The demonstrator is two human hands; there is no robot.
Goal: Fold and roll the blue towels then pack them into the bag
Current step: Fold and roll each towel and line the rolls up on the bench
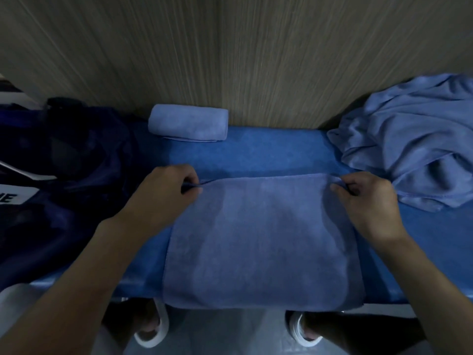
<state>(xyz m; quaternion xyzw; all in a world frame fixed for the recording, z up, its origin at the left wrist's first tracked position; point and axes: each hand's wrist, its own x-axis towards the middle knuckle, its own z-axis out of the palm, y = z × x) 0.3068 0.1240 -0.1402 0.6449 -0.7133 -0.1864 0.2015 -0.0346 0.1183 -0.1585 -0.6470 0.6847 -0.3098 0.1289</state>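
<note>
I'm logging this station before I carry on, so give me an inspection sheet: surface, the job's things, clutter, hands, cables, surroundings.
Surface: blue-covered table, far edge against the wall.
Job's things: flat towel laid on the table, near edge hanging over the front; rolled towel at the back by the wall; towel pile, unfolded, at the right; dark bag at the left.
Clutter: nothing seen.
Hands: left hand pinches the flat towel's far left corner; right hand pinches its far right corner.
Cables: nothing seen.
Surroundings: wood-grain wall behind; feet in white sandals below the table's front edge.
</note>
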